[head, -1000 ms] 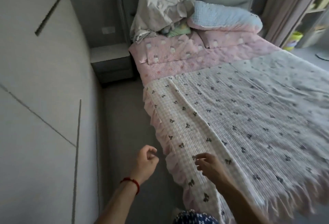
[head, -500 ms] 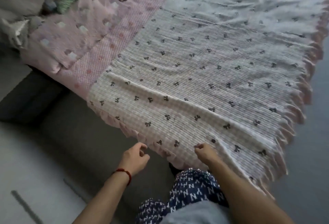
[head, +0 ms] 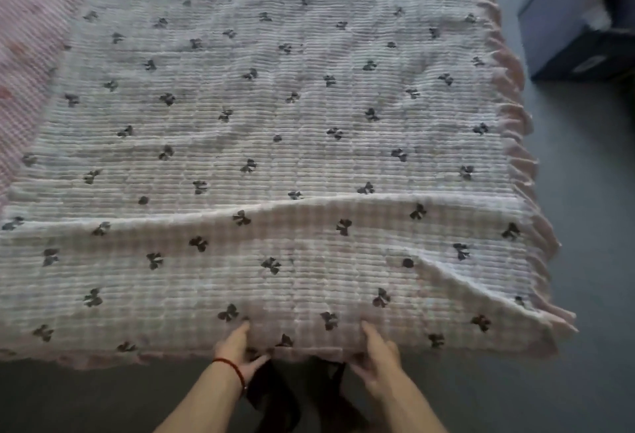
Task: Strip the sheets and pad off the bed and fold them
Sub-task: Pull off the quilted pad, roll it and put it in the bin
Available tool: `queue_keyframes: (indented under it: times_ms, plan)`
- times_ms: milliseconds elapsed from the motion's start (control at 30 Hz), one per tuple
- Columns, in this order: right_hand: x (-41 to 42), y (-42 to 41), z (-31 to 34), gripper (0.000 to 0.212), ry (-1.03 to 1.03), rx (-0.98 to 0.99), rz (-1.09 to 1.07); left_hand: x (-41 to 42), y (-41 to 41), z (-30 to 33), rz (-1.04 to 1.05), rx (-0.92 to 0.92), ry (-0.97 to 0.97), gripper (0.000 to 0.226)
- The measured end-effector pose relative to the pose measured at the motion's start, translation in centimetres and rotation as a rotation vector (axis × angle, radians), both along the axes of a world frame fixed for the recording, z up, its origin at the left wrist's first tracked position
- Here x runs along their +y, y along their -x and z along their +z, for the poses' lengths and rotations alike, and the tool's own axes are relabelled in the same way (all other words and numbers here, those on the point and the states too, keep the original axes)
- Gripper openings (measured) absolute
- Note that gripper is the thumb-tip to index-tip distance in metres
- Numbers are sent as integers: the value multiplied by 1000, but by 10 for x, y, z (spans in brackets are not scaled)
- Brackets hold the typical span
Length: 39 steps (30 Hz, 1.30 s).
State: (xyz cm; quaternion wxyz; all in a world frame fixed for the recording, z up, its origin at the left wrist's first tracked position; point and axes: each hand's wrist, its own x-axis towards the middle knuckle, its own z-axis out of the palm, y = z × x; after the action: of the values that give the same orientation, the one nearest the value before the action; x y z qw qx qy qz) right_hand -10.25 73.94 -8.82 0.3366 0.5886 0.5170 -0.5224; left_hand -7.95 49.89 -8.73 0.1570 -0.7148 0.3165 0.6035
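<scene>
A white quilted pad [head: 275, 144] printed with small dark bows and edged with a pink frill lies spread over the bed and fills most of the view. Its near edge hangs over the side of the bed in front of me. My left hand [head: 238, 350], with a red cord on the wrist, grips that near edge, thumb under the frill. My right hand [head: 376, 355] grips the same edge a short way to the right. A pink checked sheet [head: 24, 37] shows under the pad at the far left.
Grey floor [head: 584, 260] runs along the right side of the bed and in front of it. A dark blue box [head: 567, 40] stands on the floor at the upper right. My dark trouser legs [head: 275, 398] are below the hands.
I have turned to face the side of the bed squarely. Both hands have gone from hovering at the pad's edge to gripping its near edge, side by side.
</scene>
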Motion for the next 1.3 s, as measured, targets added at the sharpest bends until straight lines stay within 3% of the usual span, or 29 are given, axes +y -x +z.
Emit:
queue_keyframes:
  times_ms: [133,233,333,433,500,533,600,667,733,900,1000,1100,1200,1300]
  plan:
    - [-24,-3,-23,28,-218,173,-88,8,-16,-37,34,-32,210,52]
    - [-17,-24,-1,39,-341,166,-73,13,-56,-31,-81,-78,318,62]
    - [-4,-48,-6,47,-292,116,-71,7,-87,-25,-193,-91,292,61]
    - [-3,-52,-4,56,-307,54,-25,-3,-77,-15,-227,-90,32,42]
    - [-5,-35,3,82,-496,65,154,-23,-62,-4,-442,-194,-92,35]
    - [-8,-23,12,90,-604,182,305,-38,-55,4,-588,-262,-37,34]
    - [-5,-1,24,91,-706,481,711,-74,-43,18,-963,-363,333,33]
    - [13,13,13,80,-681,503,1087,-120,-31,34,-1076,-266,656,30]
    - [34,19,1,77,-612,302,1271,-165,-13,45,-1048,-154,782,32]
    - [-28,39,6,77,-598,51,1351,-273,-8,37,-1043,-220,761,56]
    - [-94,36,21,91,-549,252,1664,-314,-10,31,-993,-241,727,69]
    - [-154,28,28,87,-361,272,1918,-354,-13,20,-925,-288,728,79]
    - [-200,16,40,74,-207,285,1946,-402,-22,14,-879,-272,713,96]
    - [-216,2,71,60,-78,422,1757,-439,-24,11,-842,-182,682,93]
